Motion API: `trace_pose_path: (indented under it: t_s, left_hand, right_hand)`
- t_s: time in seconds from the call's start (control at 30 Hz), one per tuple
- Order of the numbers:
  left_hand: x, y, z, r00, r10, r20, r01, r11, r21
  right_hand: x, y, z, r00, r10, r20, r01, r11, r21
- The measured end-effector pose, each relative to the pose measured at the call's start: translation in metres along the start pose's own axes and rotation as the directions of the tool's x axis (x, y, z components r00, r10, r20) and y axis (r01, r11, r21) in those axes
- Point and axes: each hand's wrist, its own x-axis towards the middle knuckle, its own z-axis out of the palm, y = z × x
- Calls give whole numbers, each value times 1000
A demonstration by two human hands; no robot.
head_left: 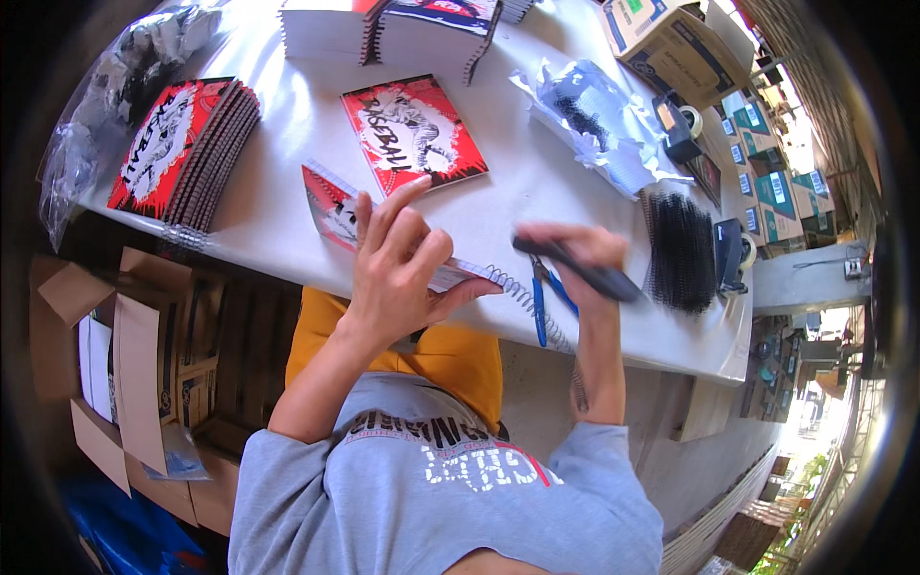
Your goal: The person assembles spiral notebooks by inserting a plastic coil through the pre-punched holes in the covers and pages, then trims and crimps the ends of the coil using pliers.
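Observation:
My left hand (pixel 398 264) grips a notebook (pixel 331 216) with a red, black and white cover, tilted at the table's front edge. Its thumb presses near the bound edge, while the index finger reaches out over the cover. A loose dark spiral coil (pixel 517 287) runs from that edge down to the right, along my right forearm. My right hand (pixel 585 254), smeared by motion, is closed round a long black tool (pixel 585 271) whose exact kind I cannot make out. Blue-handled pliers (pixel 540 311) are just below it. Beyond the left hand, a matching notebook (pixel 417 134) lies flat.
A stack of bound red notebooks (pixel 182 149) stands at left, with taller book stacks (pixel 331 34) at the back. Black coils (pixel 682 254) lie at right, near tape dispensers (pixel 733 257) and crumpled wrapping (pixel 599 125). Cardboard boxes (pixel 144 383) stand below the table at left.

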Motion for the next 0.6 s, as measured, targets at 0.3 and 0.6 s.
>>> trace_pose_path:
  t_s: [0.3,0.6]
  left_hand:
    - [-2,-12,5,998,-58,-24,57,998,-42]
    - [10,-46,-28,990,-126,-57,133,981,138]
  right_hand:
    - [42,-22,24,927,-248,280,246,968,45]
    - [49,10,24,953,303,26,-286,922,-261]
